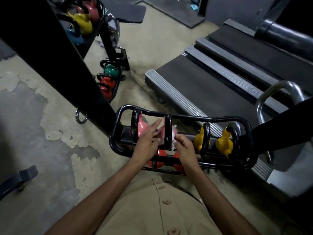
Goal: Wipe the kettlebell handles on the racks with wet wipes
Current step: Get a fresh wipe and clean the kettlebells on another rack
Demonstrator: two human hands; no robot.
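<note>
Though unlabelled, wipe (173, 139) against handle (167, 131)

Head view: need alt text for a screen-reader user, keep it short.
Seen from above, a person's right hand presses a white wet wipe against the black handle of a pink kettlebell on a low black rack, while the left hand hovers open beside it. Two yellow kettlebells sit farther right; treadmills stand behind.
</note>
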